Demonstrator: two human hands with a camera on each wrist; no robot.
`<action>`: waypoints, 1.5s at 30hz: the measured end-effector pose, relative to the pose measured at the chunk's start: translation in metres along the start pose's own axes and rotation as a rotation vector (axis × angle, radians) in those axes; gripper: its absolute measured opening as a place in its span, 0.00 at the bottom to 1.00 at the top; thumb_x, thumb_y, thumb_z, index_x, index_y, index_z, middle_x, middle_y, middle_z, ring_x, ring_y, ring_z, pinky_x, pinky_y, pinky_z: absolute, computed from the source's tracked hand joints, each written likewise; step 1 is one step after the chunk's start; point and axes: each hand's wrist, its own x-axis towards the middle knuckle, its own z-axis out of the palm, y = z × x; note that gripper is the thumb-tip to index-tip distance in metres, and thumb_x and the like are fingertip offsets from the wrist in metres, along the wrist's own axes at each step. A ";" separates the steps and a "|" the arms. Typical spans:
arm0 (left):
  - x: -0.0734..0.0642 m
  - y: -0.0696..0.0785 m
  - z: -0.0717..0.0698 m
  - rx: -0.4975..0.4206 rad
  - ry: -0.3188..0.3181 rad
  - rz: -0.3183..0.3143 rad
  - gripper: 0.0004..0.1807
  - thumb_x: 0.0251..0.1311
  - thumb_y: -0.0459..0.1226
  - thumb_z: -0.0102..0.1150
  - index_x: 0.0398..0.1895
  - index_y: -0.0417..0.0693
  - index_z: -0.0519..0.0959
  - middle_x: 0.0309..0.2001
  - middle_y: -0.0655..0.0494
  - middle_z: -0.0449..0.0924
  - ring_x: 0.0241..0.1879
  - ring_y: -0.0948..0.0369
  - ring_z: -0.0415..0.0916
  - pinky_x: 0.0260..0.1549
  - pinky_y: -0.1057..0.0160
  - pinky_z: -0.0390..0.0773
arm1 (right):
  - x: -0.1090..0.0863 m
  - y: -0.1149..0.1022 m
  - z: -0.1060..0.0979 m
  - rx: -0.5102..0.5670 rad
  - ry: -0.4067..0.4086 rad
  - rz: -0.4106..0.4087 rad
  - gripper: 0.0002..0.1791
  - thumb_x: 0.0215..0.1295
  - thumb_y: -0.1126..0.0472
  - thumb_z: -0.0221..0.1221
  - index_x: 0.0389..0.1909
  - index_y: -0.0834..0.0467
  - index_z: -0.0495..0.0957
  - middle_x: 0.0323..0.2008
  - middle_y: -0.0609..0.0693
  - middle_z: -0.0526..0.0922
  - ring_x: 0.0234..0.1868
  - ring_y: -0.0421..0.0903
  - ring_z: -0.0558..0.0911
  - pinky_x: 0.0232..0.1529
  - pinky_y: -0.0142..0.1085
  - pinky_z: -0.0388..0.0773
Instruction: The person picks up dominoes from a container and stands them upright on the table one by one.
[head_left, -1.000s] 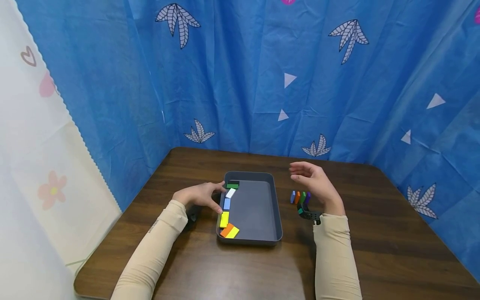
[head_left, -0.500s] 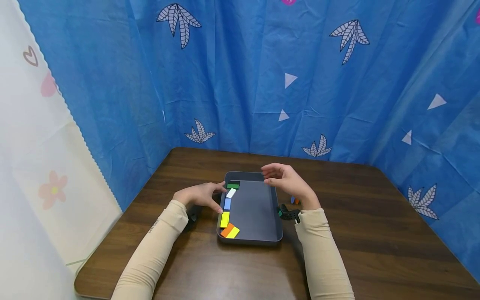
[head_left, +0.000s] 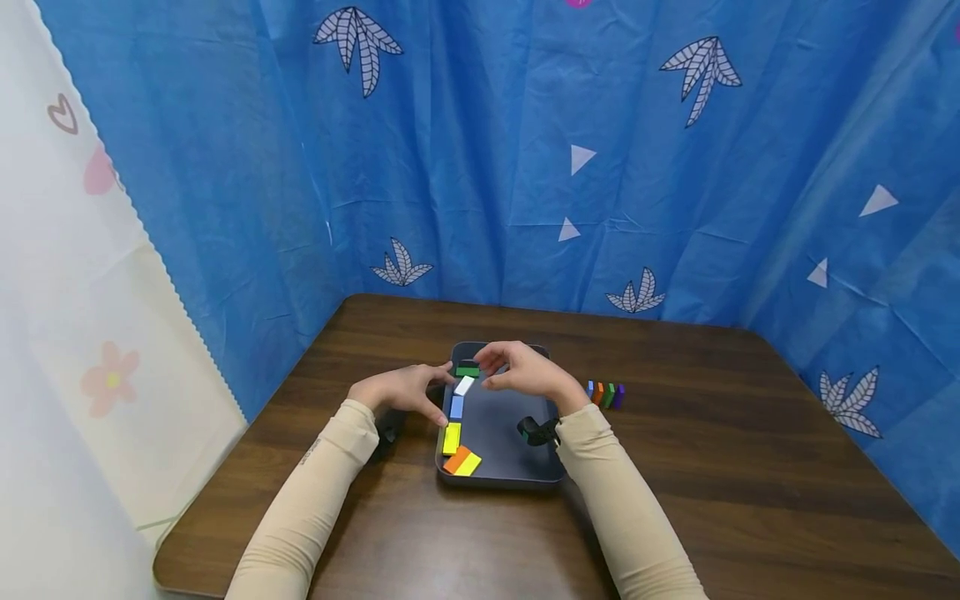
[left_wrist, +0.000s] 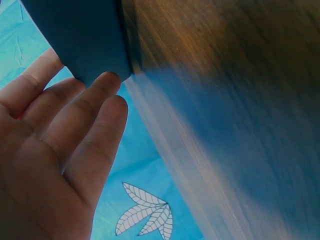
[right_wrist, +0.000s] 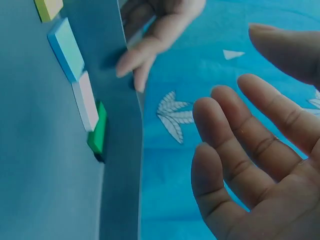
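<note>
A dark grey tray (head_left: 504, 482) sits on the table with several coloured tiles along its left inner wall. From back to front they are a green tile (head_left: 467, 371), a white tile (head_left: 464, 386), a light blue tile (head_left: 457, 407), a yellow tile (head_left: 452, 438), and an orange and yellow pair (head_left: 462, 462) at the front corner. My left hand (head_left: 403, 390) rests by the tray's left rim, its relaxed fingers near the outer wall. Above the tray hangs my right hand (head_left: 523, 372), holding nothing; in the right wrist view its fingers (right_wrist: 240, 155) are loosely bent.
Several thin tiles (head_left: 608, 393), in blue, orange, green and purple, stand on edge right of the tray. The brown wooden table (head_left: 720, 467) extends around the tray. Blue curtains (head_left: 495, 150) hang behind it, and a white curtain (head_left: 90, 317) hangs at left.
My right hand has moved left from beside the standing tiles to over the tray, near the green and white tiles. The left hand and the tiles have stayed in place.
</note>
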 end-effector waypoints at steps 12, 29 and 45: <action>0.001 -0.003 0.003 -0.002 0.002 0.018 0.48 0.33 0.56 0.69 0.63 0.55 0.62 0.70 0.61 0.46 0.64 0.58 0.56 0.60 0.51 0.61 | 0.028 0.020 0.024 0.107 -0.131 0.066 0.25 0.51 0.64 0.63 0.51 0.65 0.68 0.45 0.64 0.73 0.39 0.48 0.76 0.42 0.35 0.77; -0.001 -0.003 0.003 -0.040 -0.005 0.000 0.44 0.34 0.53 0.70 0.61 0.60 0.64 0.70 0.60 0.43 0.66 0.57 0.53 0.60 0.48 0.59 | 0.043 0.041 0.042 0.075 -0.160 0.192 0.24 0.49 0.64 0.64 0.50 0.61 0.71 0.38 0.55 0.75 0.36 0.45 0.72 0.39 0.32 0.76; -0.001 -0.001 -0.001 -0.022 -0.009 0.013 0.46 0.37 0.53 0.68 0.64 0.55 0.61 0.70 0.58 0.46 0.65 0.58 0.54 0.60 0.50 0.60 | 0.047 0.042 0.048 -0.031 -0.229 0.232 0.20 0.49 0.62 0.64 0.45 0.57 0.73 0.28 0.51 0.76 0.28 0.43 0.72 0.30 0.31 0.70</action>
